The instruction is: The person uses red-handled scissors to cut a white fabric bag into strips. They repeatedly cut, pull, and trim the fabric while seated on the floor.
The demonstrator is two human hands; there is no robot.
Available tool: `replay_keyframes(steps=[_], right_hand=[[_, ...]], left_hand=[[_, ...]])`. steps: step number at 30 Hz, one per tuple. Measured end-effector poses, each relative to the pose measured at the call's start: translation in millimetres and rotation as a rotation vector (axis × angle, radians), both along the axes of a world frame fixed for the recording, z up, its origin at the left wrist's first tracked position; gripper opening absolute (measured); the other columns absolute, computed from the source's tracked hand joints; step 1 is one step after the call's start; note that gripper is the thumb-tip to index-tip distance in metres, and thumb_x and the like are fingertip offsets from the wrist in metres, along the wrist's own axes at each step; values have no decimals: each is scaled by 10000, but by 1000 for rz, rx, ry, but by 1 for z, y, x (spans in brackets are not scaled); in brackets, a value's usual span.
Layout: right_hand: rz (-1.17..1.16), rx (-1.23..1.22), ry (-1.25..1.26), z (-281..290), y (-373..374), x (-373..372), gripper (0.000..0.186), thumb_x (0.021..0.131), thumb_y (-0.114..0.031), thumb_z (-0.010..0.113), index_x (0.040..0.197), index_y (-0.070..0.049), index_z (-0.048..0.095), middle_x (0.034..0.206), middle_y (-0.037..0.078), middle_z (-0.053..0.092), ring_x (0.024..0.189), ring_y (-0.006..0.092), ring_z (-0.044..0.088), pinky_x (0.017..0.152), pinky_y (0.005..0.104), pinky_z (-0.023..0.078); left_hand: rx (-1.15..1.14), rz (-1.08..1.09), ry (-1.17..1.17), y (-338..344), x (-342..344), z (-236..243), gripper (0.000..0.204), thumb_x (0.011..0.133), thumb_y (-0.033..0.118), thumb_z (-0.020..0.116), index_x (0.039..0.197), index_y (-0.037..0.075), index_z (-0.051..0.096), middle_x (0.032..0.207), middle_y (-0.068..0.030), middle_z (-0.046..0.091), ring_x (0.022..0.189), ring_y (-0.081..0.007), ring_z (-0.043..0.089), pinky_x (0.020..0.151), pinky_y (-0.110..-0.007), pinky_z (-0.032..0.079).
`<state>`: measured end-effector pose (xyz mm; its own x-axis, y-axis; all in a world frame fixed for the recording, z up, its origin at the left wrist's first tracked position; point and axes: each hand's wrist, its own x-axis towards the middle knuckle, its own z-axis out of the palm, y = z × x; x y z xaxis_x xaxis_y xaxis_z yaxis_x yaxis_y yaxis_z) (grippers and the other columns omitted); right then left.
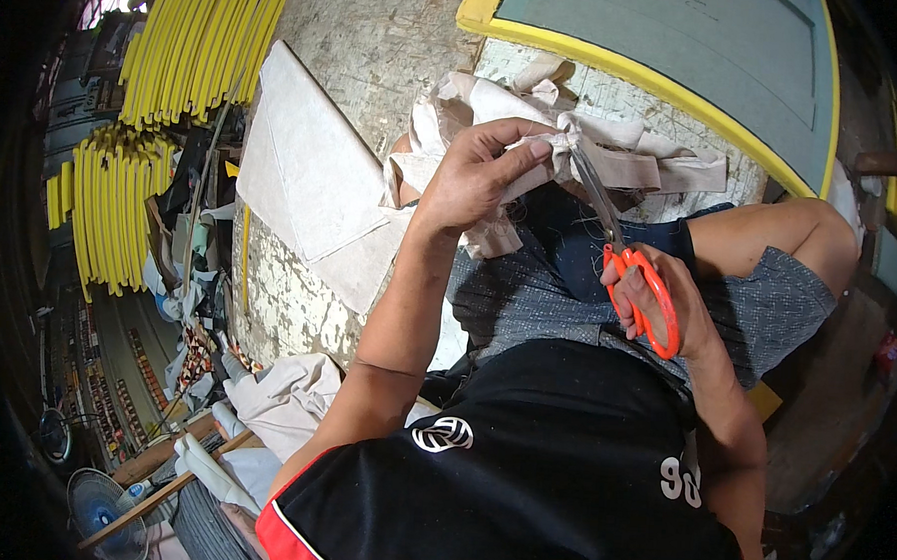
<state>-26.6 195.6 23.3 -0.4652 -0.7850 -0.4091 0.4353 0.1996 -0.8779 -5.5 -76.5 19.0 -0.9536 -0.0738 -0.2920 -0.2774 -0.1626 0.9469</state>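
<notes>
My left hand (pixel 476 173) pinches a cream cloth strip (pixel 535 174) between thumb and fingers, above my lap. Around my right hand's (pixel 668 290) fingers are the orange handles of a pair of scissors (pixel 611 227). The blades point up and away from me, and their tips meet the cloth beside my left thumb. Whether the blades are parted at the tips is too small to tell. More cream strips (pixel 688 170) lie bunched behind and to the right of my left hand, with loose threads hanging from them.
A folded cream cloth (pixel 303 164) lies on the worn, paint-flaked surface (pixel 379 32) to the left. At the far right stands a grey panel with a yellow frame (pixel 668 74). Stacks of yellow bars (pixel 121 211) are at far left, a fan (pixel 108 515) at lower left.
</notes>
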Motion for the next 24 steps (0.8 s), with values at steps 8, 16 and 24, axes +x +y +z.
replay_keyframes(steps=[8, 16, 24], right_hand=[[-6, -6, -12, 0, 0, -2, 504, 1000, -481, 511, 1006, 21, 562, 645, 34, 489, 521, 80, 479, 460, 220, 434], [-116, 90, -71, 5, -2, -2, 413, 917, -440, 691, 939, -36, 604, 622, -30, 509, 511, 36, 494, 450, 195, 414], [-241, -47, 13, -8, 1, 5, 365, 942, -355, 680, 997, -4, 602, 616, -15, 509, 502, 38, 487, 462, 198, 401]], left_hand=[[-22, 5, -5, 3, 1, 2, 266, 980, 163, 622, 1143, -42, 668, 930, -42, 699, 859, -81, 623, 773, -219, 506], [-54, 6, -9, 8, 3, 3, 279, 976, 188, 638, 1122, -47, 676, 916, -36, 696, 848, -75, 608, 761, -218, 498], [-52, 9, 16, 9, 2, 1, 296, 980, 203, 635, 1135, -47, 669, 905, -23, 690, 834, -67, 601, 738, -217, 497]])
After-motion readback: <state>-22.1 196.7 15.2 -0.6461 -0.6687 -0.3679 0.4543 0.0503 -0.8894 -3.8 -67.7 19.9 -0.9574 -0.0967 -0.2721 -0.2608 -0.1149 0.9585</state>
